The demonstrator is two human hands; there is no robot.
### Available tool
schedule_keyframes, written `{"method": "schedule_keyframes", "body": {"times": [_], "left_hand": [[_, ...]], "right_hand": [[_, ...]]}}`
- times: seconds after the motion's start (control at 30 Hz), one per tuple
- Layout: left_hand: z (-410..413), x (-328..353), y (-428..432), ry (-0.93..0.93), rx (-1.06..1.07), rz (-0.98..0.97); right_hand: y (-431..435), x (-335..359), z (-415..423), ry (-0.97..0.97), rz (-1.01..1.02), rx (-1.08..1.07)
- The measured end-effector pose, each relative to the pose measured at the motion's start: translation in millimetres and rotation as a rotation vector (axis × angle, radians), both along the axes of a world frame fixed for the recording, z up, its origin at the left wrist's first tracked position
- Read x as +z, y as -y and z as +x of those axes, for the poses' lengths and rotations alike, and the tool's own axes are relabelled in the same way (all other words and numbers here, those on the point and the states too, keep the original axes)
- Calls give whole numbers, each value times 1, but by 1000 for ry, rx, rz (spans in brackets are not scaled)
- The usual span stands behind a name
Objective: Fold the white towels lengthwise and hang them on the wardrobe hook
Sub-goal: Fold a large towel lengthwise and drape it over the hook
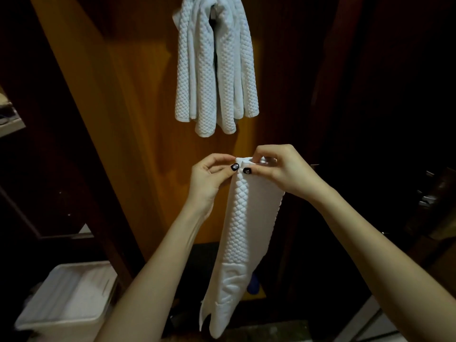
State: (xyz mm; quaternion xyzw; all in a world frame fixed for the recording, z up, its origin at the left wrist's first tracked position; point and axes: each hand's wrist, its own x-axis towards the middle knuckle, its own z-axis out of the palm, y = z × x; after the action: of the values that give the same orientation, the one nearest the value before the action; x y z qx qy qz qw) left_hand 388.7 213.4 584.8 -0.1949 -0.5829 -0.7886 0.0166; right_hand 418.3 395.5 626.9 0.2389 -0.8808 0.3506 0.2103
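Note:
A white textured towel [243, 233], folded into a long narrow strip, hangs down in front of me from its top edge. My left hand [209, 178] pinches the top left corner, and my right hand [278, 169] pinches the top right corner right beside it. Higher up, several white towels [214, 70] hang bunched together against the orange wooden wardrobe door [138, 95]. The hook itself is hidden behind their gathered tops.
A white bin [69, 297] with folded white cloth inside stands on the floor at the lower left. Dark shelves flank the left side, and dark wardrobe space with metal fittings [427, 198] lies to the right. A blue object [253, 285] peeks out behind the held towel.

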Motion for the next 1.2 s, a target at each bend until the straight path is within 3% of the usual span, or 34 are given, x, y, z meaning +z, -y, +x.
{"method": "schedule_keyframes", "body": {"times": [0.13,0.3,0.43,0.6,0.67,0.73,0.93,1.07,1.2], "left_hand": [[0,-1,-8,-76,56,13],[7,-5,-9,-93,-144,94],[6,-5,-18,-202,48,-47],[-3,3,-22,-226,113,54],[-12,8,-19,-241,109,96],[-17,15,-18,-320,143,21],[-15,37,-18,-496,123,-221],[-21,46,-10,-681,65,-505],[-30,56,-7,-578,-58,-395]], "right_hand": [[-3,7,0,36,0,41],[-5,10,-2,-25,-24,-52],[-1,14,-6,-38,5,-127],[-31,34,-3,134,170,-186],[-53,33,4,244,69,-177],[-63,26,9,280,-52,-112],[-55,34,-8,66,-257,-154],[-46,52,-22,-33,-360,-134],[-36,73,-29,-100,-415,-52]]}}
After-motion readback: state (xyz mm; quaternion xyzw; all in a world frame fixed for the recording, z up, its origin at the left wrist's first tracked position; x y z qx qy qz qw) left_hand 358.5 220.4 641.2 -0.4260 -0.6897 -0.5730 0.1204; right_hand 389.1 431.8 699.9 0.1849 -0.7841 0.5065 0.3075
